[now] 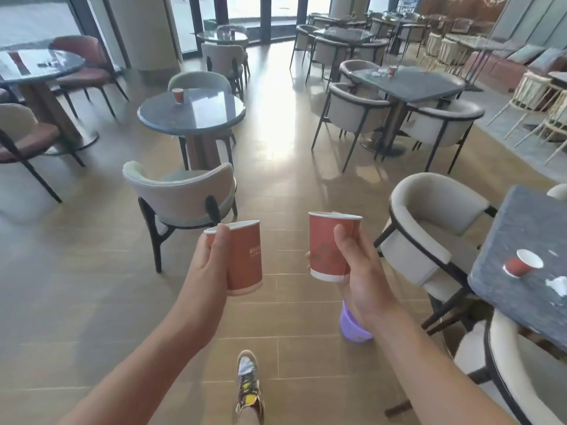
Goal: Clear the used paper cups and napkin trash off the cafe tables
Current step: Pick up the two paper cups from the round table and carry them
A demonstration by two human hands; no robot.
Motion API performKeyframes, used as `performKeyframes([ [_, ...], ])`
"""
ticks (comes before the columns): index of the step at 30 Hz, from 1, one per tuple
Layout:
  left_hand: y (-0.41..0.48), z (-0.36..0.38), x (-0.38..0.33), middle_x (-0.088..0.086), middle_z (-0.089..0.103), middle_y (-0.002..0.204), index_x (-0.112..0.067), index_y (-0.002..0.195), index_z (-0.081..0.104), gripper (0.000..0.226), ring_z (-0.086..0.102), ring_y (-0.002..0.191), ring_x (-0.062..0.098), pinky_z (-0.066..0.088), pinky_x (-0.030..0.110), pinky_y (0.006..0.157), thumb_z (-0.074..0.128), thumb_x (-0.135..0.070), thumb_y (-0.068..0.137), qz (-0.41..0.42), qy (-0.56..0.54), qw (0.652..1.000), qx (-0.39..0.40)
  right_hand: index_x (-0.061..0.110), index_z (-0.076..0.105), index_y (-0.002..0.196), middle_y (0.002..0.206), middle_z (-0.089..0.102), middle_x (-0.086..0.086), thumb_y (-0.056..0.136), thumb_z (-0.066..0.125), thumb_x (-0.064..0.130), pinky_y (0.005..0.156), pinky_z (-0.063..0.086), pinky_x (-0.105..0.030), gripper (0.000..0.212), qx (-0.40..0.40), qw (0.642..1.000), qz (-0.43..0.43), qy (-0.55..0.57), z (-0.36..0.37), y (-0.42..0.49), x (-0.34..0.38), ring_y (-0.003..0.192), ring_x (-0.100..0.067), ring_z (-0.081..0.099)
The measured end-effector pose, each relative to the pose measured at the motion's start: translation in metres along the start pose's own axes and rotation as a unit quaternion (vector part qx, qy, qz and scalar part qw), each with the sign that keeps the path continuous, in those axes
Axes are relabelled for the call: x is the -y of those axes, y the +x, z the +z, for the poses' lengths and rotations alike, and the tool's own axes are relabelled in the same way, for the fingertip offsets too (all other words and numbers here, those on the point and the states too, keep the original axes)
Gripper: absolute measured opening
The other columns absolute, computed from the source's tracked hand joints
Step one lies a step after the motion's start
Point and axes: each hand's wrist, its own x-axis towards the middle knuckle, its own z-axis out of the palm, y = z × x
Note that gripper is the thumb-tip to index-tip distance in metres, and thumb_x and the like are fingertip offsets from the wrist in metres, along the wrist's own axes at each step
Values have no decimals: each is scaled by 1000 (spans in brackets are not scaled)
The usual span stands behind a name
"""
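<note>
My left hand [211, 265] grips a red paper cup [245, 256] upright in front of me. In my right hand [359, 271] is a second red paper cup [325, 243], also upright. On the square dark table [527, 228] at my right lies a tipped red cup [521, 262] beside a crumpled white napkin [557, 285]. One red cup [177, 95] stands on the round table [199, 118] ahead at the left. Farther off, a cup [392, 69] and white napkin scraps [376, 73] sit on a square table [411, 84] at the right.
Beige chairs [181, 194] ring the tables. A purple bin [352, 328] stands on the floor under my right wrist. A wooden-floor aisle [276, 148] runs ahead between the table rows. More tables and chairs fill the back, near glass doors and a pillar [144, 35].
</note>
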Motion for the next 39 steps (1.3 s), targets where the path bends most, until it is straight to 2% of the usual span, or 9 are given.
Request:
performKeyframes([
  [7,181,8,-15,7,75,119,-27,129,61,76,74,108,25,58,55,97,57,-80,75,-9,-3,1000,19,16,66,124,110,71,-11,63,88,73,96,49,-52,86,-31,1000,-3,4,32,178,-4,104,-34,64],
  [15,375,24,-36,12,73,123,-32,126,64,72,70,116,35,54,61,101,60,-82,74,-28,4,999,31,22,69,121,109,74,-5,61,87,75,97,53,-56,82,-40,999,-1,7,46,369,2,104,-36,66],
  [19,467,45,-29,12,73,119,-34,117,66,67,72,107,27,57,56,97,59,-83,73,-33,13,999,29,23,69,119,110,74,-7,64,87,73,103,49,-64,76,-39,999,0,10,37,463,-10,105,-36,66],
  [23,575,81,-21,5,75,115,-35,115,66,68,72,106,23,56,59,100,59,-86,71,-34,23,999,19,20,68,120,110,73,-8,64,86,73,99,51,-58,79,-41,999,3,9,19,577,-18,105,-36,66],
  [28,708,138,-30,5,74,117,-43,114,67,56,71,111,28,61,51,90,56,-83,76,-16,12,1000,13,19,68,119,107,71,-10,79,81,59,94,51,-56,58,-21,1000,3,3,-8,729,-5,101,-36,66],
  [31,781,166,-41,8,73,118,-34,121,63,68,72,102,23,60,44,81,55,-82,74,-11,18,1000,1,23,69,119,109,73,-7,84,75,52,98,51,-61,46,-10,1000,5,-4,-20,816,7,103,-37,66],
  [33,828,180,-45,7,73,117,-33,122,63,69,73,99,19,60,42,81,55,-81,74,-12,20,1000,-7,22,68,121,110,73,-5,81,78,56,100,51,-60,54,-8,1000,12,-5,-24,867,12,105,-36,67],
  [36,899,194,-41,5,73,114,-38,115,66,53,73,97,18,60,47,87,55,-78,82,-14,22,1000,-18,20,68,122,110,73,-7,71,85,67,95,52,-52,71,-8,1000,25,-6,-28,939,12,104,-36,67],
  [39,974,208,-39,3,72,109,-39,111,66,52,73,91,13,59,39,78,56,-80,81,-14,15,1000,-23,18,67,124,109,73,-8,75,82,61,93,53,-50,67,-7,1000,30,0,-30,1014,7,102,-36,67],
])
